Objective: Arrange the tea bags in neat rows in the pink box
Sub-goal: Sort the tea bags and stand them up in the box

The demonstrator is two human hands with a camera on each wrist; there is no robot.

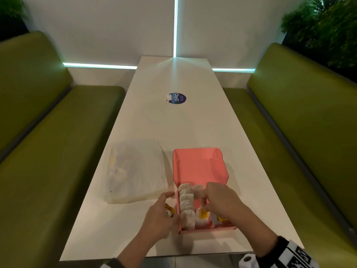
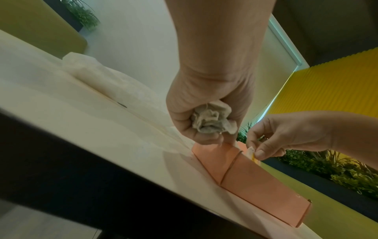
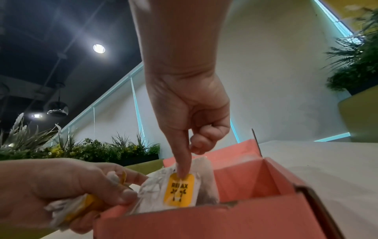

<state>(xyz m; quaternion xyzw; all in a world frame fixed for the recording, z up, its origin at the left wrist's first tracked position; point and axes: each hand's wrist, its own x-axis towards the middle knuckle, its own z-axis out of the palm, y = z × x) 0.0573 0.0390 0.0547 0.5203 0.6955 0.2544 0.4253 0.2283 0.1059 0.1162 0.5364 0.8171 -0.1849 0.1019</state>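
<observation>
The pink box lies open on the white table, near its front edge. A row of tea bags stands along the box's left wall. My right hand reaches into the box and pinches a tea bag with a yellow tag beside that row. My left hand rests against the box's left outer wall and grips a crumpled bunch of tea bags. In the right wrist view the bunch shows yellow tags. The box's near wall hides the lower part of the pinched bag.
A clear plastic bag lies flat on the table, left of the box. A round blue sticker sits further up the table. Green benches run along both sides. Plants stand behind the right bench.
</observation>
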